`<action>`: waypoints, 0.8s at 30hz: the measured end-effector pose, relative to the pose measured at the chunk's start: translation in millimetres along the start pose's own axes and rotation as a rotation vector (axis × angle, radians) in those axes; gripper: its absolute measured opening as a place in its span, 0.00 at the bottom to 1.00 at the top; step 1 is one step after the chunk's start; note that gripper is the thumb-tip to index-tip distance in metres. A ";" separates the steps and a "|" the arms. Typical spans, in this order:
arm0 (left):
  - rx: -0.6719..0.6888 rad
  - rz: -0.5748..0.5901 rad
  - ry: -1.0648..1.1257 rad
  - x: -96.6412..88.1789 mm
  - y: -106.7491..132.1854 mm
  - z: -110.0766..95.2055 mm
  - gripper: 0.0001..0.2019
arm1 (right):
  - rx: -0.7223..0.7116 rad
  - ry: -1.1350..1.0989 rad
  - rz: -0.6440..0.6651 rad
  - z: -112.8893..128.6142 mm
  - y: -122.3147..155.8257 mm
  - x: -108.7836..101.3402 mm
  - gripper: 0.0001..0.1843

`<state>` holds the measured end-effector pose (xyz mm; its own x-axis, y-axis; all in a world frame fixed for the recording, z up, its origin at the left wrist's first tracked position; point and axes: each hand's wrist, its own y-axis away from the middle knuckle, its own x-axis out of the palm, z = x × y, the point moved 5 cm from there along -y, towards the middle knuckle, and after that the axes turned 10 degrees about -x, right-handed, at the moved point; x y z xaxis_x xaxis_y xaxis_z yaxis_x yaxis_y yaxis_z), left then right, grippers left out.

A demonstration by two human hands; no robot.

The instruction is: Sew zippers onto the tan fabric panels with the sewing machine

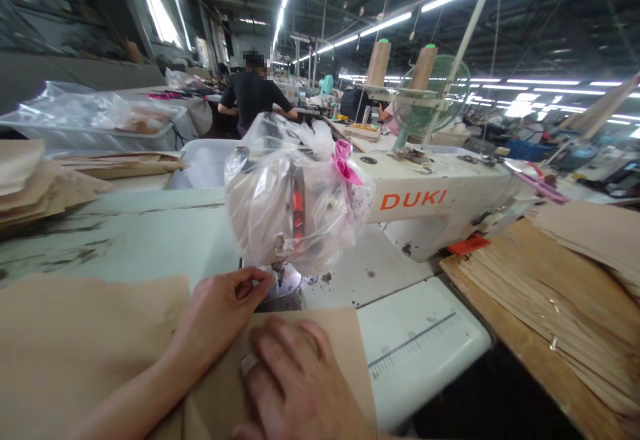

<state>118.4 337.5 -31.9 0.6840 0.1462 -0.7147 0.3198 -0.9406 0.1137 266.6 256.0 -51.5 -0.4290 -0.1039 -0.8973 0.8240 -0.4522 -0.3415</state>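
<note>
- Foremost is the right hand [297, 383], palm down, fingers slightly apart on the matte tan cloth [353, 353], probably keeping it flat.
- The left hand [227, 300] has thumb and forefinger together beside the small metal presser foot [280, 269]; I can't tell whether thread is between them.
- That cloth lies before the cream, orange-lettered sewing machine [413, 200].
- A clear plastic bag [260, 207] wraps the machine's head, a bright pink fabric strip [344, 161] seemingly securing it.
</note>
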 end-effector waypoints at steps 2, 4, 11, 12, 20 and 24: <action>-0.001 0.000 -0.016 3.0 1.4 -0.5 0.18 | 0.010 0.157 -0.055 -7.8 17.3 8.1 0.27; -0.017 -0.029 -0.034 3.3 1.9 -1.1 0.18 | -0.101 0.232 -0.100 -3.5 24.0 22.3 0.23; -0.042 -0.124 -0.126 3.9 3.3 -7.8 0.18 | -0.427 -0.054 0.026 5.9 -6.9 -2.3 0.16; -0.037 -0.130 -0.137 4.6 3.7 -9.1 0.18 | -0.432 -0.130 0.072 -0.4 -9.9 -18.1 0.16; -0.032 -0.165 -0.162 5.7 7.7 -13.6 0.18 | 0.326 -0.019 0.014 -116.4 -29.9 -90.1 0.13; -0.035 -0.167 -0.168 3.7 9.3 -15.0 0.18 | 0.326 -0.024 0.006 -140.1 -51.1 -73.2 0.11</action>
<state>133.7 333.8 -23.2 0.5020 0.2428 -0.8301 0.4441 -0.8959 0.0065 307.7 410.8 -7.5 -0.4363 -0.1266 -0.8908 0.6665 -0.7106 -0.2254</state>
